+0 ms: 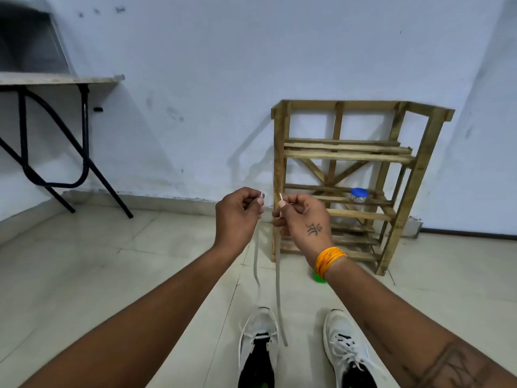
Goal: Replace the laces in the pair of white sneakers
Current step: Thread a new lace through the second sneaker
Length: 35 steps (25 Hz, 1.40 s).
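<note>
Above the floor, between two raised hands: one lace (278,289), both ends pinched — left hand (237,217) on one tip, right hand (303,217) on the other, strands dropping to the left sneaker (258,343). Probably evening the ends after the first eyelets; next, crossing and threading upward. Two sneakers; right sneaker (347,351) already laced. One rack (349,177), one jar (359,195).

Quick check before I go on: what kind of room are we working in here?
Probably a plain, sparsely furnished indoor room. Tiled floor, bare white wall, a wooden slatted rack against it, and a folding table at left.
</note>
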{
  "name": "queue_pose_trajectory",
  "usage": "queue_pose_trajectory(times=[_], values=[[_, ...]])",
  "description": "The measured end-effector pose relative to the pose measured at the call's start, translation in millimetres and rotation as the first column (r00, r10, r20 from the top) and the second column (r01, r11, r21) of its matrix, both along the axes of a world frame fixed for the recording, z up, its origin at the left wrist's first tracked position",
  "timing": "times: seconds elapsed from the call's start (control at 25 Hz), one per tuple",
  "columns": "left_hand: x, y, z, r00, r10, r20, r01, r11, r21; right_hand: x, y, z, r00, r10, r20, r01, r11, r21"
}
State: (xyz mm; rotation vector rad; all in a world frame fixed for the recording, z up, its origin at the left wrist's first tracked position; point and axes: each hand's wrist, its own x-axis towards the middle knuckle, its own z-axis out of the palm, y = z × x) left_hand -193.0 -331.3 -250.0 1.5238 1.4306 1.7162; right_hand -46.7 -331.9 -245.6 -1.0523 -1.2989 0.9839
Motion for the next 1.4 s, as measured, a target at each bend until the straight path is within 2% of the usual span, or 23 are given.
queue_pose_trajectory(times=[0.12, 0.24, 0.4, 0.52, 0.84, 1.0, 1.4], values=[[5.2, 0.2, 40.9, 0.996, -0.086, 0.022, 0.085, 0.996, 0.021, 7.0, 12.3, 40.5, 0.998, -0.054, 0.038, 0.049, 0.990, 0.130], [8.7, -0.2, 78.5, 0.993, -0.115, 0.033, 0.114, 0.993, 0.039, 10.4, 19.3, 76.9, 0.998, -0.056, -0.024, 0.058, 0.989, 0.139], [12.0, -2.8, 123.8, 0.994, -0.097, -0.049, 0.099, 0.994, 0.049, 14.0, 16.7, 112.7, 1.000, -0.002, 0.022, -0.002, 0.980, 0.198], [15.7, -3.6, 145.3, 0.988, -0.104, -0.118, 0.107, 0.994, 0.016, 15.8, 13.9, 126.4, 0.999, 0.047, -0.002, -0.046, 0.981, 0.189], [18.5, -3.9, 156.9, 0.990, -0.120, -0.080, 0.123, 0.992, 0.034, 15.8, 9.6, 136.6, 0.994, 0.064, -0.088, -0.050, 0.988, 0.146], [17.1, -5.7, 149.9, 0.992, -0.118, -0.046, 0.120, 0.992, 0.041, 13.4, 8.9, 136.7, 0.998, 0.031, -0.049, -0.022, 0.985, 0.173], [12.0, -5.0, 153.3, 0.992, -0.100, -0.081, 0.104, 0.994, 0.043, 10.0, 14.9, 139.9, 0.998, 0.048, -0.029, -0.040, 0.973, 0.226]])
